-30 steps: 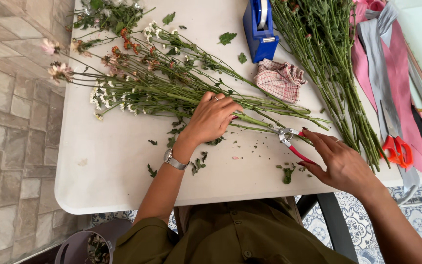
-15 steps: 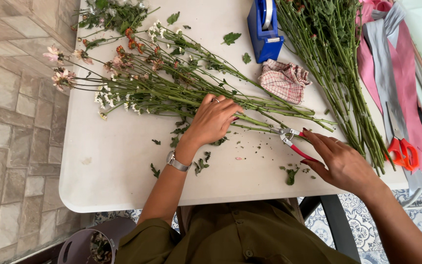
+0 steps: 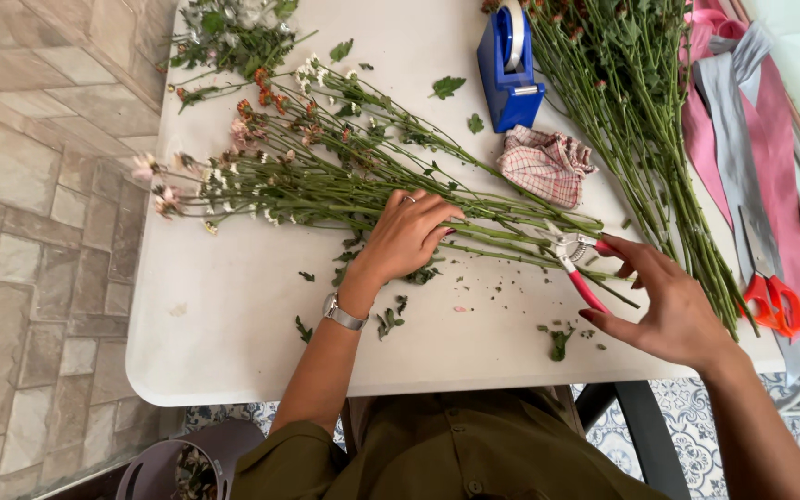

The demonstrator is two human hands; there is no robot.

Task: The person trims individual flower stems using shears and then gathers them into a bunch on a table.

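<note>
Green stems (image 3: pixel 344 190) lie fanned across the white table (image 3: pixel 233 333), and my left hand (image 3: pixel 406 236) presses flat on them, fingers spread. My right hand (image 3: pixel 668 301) grips the red-handled pruning shears (image 3: pixel 578 264), blades at the stem ends. Blue tape dispenser (image 3: pixel 508 65) sits beyond.

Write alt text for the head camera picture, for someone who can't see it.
Seen from above, a person's left hand presses down a bunch of cut flower stems on a white table, while the right hand holds red-handled pruning shears at the stem ends. A blue tape dispenser, a checked cloth, more stems, pink ribbons and red scissors lie around.
</note>
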